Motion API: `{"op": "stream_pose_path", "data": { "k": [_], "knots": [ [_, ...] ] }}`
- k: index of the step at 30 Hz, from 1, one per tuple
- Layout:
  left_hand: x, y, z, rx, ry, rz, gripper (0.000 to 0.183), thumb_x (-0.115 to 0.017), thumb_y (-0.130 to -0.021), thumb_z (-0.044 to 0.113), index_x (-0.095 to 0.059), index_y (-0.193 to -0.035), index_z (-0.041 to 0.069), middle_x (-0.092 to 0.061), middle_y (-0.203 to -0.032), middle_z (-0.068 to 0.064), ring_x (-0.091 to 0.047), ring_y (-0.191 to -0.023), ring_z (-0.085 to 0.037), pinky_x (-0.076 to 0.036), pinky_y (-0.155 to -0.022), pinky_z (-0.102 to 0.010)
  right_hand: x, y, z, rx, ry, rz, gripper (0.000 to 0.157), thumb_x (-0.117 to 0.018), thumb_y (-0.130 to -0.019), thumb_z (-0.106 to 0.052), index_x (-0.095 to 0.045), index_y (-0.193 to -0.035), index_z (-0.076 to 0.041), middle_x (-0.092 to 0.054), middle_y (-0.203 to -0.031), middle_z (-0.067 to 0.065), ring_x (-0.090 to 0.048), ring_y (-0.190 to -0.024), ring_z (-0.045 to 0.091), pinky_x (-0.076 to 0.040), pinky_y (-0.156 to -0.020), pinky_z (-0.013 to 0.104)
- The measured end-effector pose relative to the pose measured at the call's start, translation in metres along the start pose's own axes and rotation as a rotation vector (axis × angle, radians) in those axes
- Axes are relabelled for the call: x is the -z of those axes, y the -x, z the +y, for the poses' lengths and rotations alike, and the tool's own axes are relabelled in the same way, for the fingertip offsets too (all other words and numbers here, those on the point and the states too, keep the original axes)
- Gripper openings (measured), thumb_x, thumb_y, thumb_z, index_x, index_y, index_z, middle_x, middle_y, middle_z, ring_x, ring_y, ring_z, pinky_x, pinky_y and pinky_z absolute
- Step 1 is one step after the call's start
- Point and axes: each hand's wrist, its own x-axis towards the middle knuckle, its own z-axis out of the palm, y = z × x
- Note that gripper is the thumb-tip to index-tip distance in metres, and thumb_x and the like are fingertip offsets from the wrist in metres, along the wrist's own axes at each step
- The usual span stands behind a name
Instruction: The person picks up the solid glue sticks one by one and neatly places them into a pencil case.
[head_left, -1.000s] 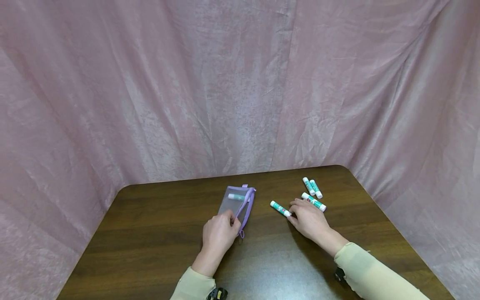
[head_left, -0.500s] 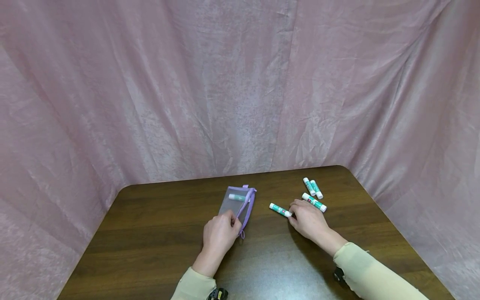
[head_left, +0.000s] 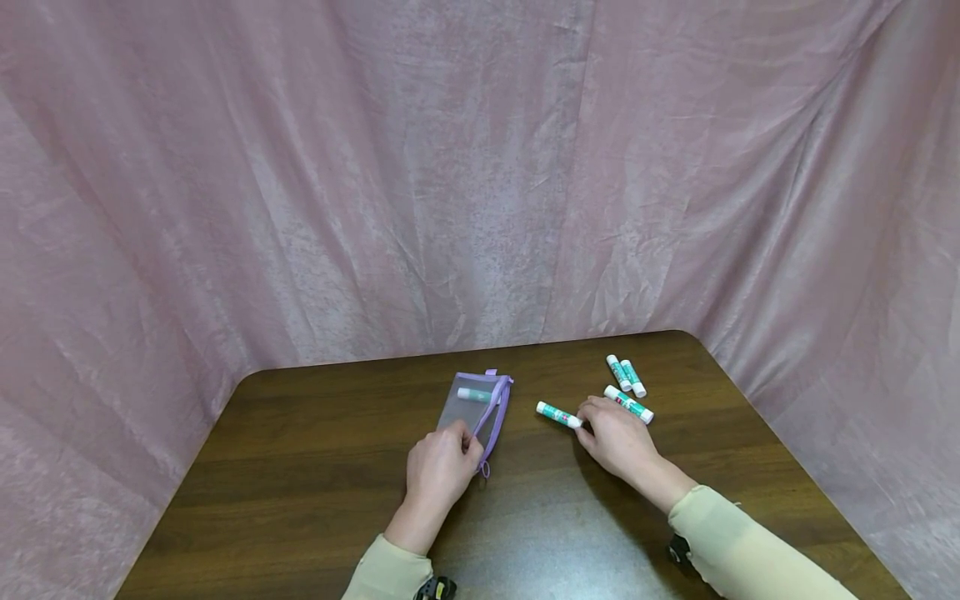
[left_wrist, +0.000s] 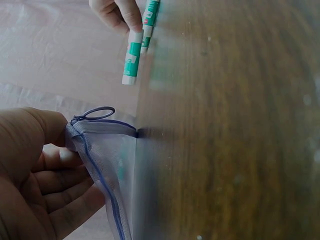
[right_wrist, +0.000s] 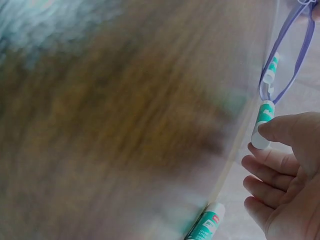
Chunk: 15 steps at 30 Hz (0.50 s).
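My left hand [head_left: 442,462] pinches the near corner of a purple-edged mesh zip pouch [head_left: 455,410] between thumb and fingers. In the left wrist view, a zipper pull loop [left_wrist: 100,114] sits beside that thumb, and the pouch mouth gapes. Inside the mesh lies one green-and-white glue stick [head_left: 474,395]. My right hand [head_left: 617,437] pinches the white end of another glue stick [head_left: 558,415], which points left toward the pouch. The right wrist view shows the thumb on top of this glue stick [right_wrist: 264,116], with the other fingers spread below.
Just beyond my right hand lies a glue stick [head_left: 628,404]. Farther back, two more glue sticks [head_left: 618,372] lie side by side near the far right corner of the brown wooden table [head_left: 315,450]. Pink curtains [head_left: 480,167] hang behind and at both sides.
The glue stick in my right hand has turned slightly, its free end moving a little left. My left hand and the pouch have stayed nearly still.
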Motion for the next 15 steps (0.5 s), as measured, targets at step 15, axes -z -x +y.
{"op": "stream_pose_path", "data": {
  "k": [15],
  "knots": [
    [0.0008, 0.0000, 0.0006, -0.009, -0.002, 0.013, 0.027, -0.076, -0.089, 0.013, -0.056, -0.071, 0.020, -0.053, -0.058, 0.007, -0.047, -0.049, -0.017, -0.041, -0.048, -0.040, -0.0005, -0.0035, -0.0014, -0.027, -0.021, -0.035, 0.013, -0.088, -0.088, -0.011, -0.077, -0.095, -0.010, -0.076, -0.110, 0.003, -0.074, -0.103, 0.027, -0.059, -0.077, 0.047]
  ]
}}
